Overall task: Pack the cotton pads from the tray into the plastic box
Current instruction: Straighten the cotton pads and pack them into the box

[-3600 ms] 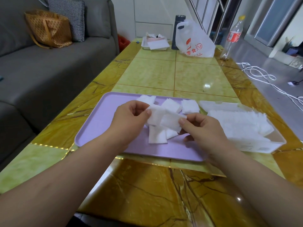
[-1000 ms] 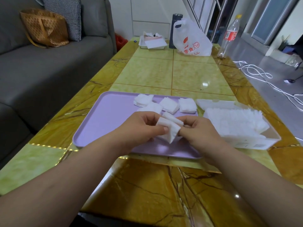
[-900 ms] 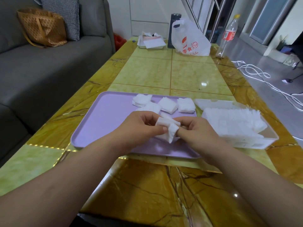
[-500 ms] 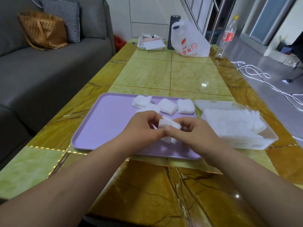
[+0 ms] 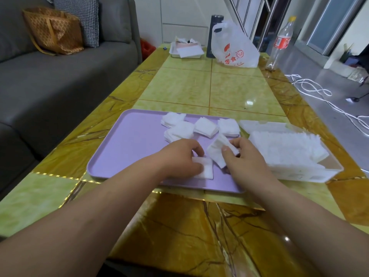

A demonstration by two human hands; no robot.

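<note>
A lilac tray [image 5: 127, 144] lies on the table in front of me. Several small stacks of white cotton pads [image 5: 205, 127] sit along its far edge. My right hand [image 5: 242, 158] pinches a small stack of pads [image 5: 217, 151] just above the tray's right side. My left hand [image 5: 179, 158] rests low on the tray, its curled fingers gripping another pad stack [image 5: 205, 170] that lies flat there. Right of the tray stands the clear plastic box [image 5: 331, 170], holding a thick row of white pads [image 5: 283, 148].
At the table's far end are a white plastic bag [image 5: 235, 50], a dark flask [image 5: 215, 23], a small tray of papers [image 5: 186, 49] and a plastic bottle [image 5: 281, 41]. A grey sofa [image 5: 50, 82] runs along the left. White cable [image 5: 311, 90] lies on the floor at right.
My hands were joined on one bundle of pads above the tray. They have parted: the right hand keeps a stack, and the left hand has dropped onto a stack lying on the tray.
</note>
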